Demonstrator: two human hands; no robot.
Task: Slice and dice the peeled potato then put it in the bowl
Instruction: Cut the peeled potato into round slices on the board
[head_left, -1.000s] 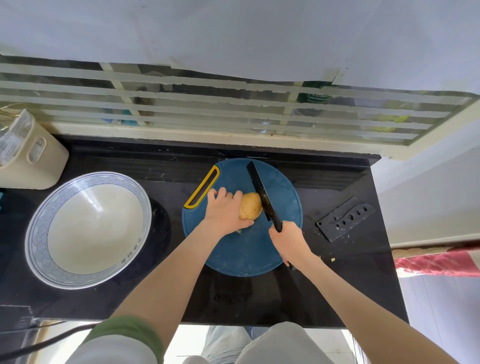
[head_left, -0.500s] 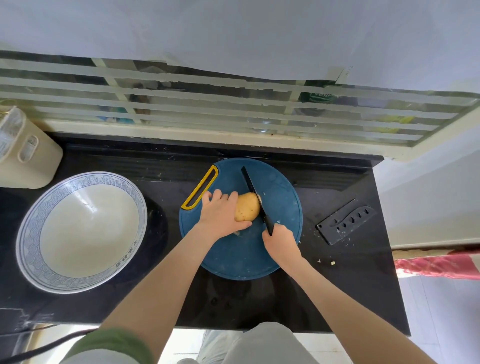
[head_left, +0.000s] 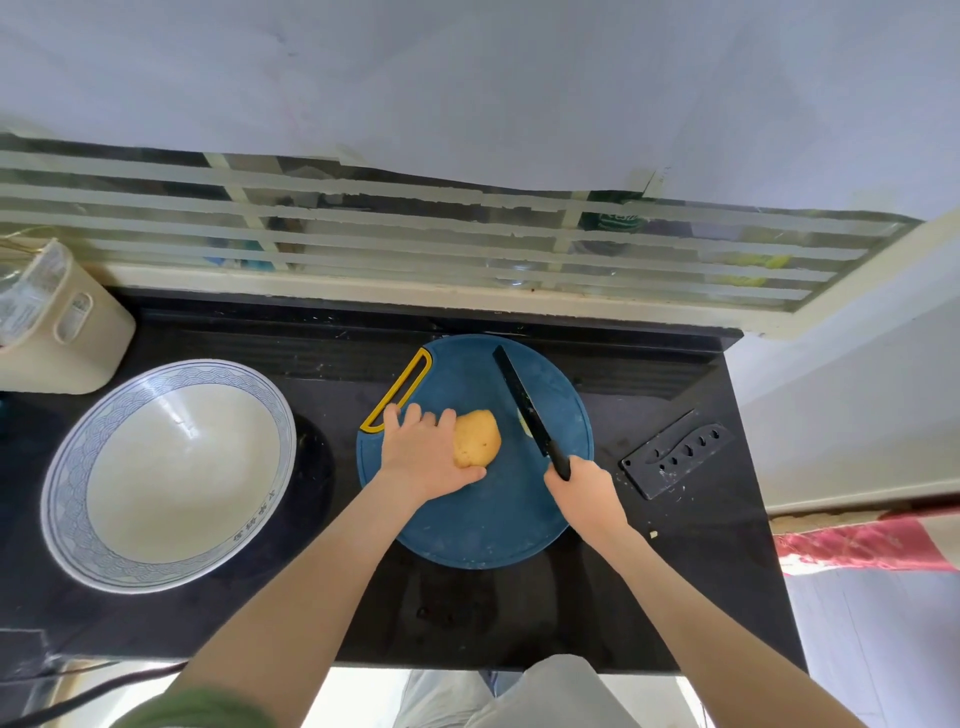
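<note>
nearest the camera, pale trousers and a green sleeve show below the edge of the black counter. both bare forearms reach over it to the round blue board. the left hand grips the potato, which lies near the middle of the board: its fingers, slightly spread, curl over the potato's left side, and the thumb hooks round its near edge. the right hand is wrapped round the handle of the black knife, fingers closed together. the blade slants away to the far left, just right of the potato and not touching it; i cannot tell whether it rests on the board. a small pale bit lies by the blade. the board's yellow handle is just beyond the left fingers. right of the board lies a black sheath, with a crumb nearer. well left stands the white bowl with a blue rim. farther back left is a beige tub, then the barred window.
</note>
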